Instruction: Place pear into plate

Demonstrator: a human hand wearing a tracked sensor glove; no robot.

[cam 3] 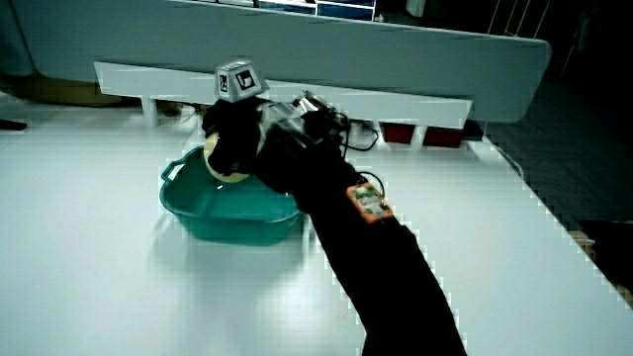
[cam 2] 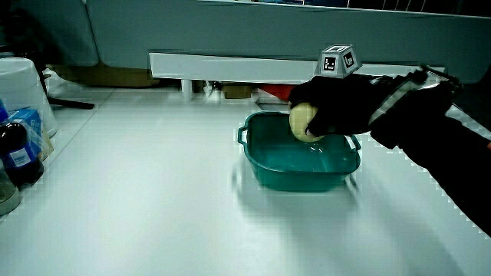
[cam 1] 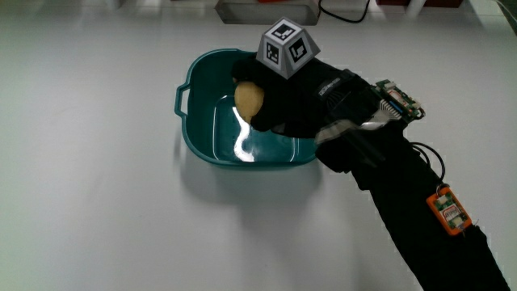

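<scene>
A teal plastic tub (cam 1: 197,133) with small handles stands on the white table; it also shows in both side views (cam 2: 265,165) (cam 3: 188,208). The gloved hand (cam 1: 279,105) hangs over the tub's inside, its fingers curled around a yellowish pear (cam 1: 249,99). The pear (cam 2: 301,121) is held just above the tub's floor, partly hidden by the glove. In a side view only a pale sliver of the pear (cam 3: 220,170) shows under the hand (cam 3: 237,138). The patterned cube (cam 1: 286,47) sits on the back of the hand.
A low white partition (cam 2: 230,65) runs along the table's edge farthest from the person. Bottles and a white container (cam 2: 19,115) stand at the table's edge in a side view. An orange tag (cam 1: 448,210) is fixed on the forearm.
</scene>
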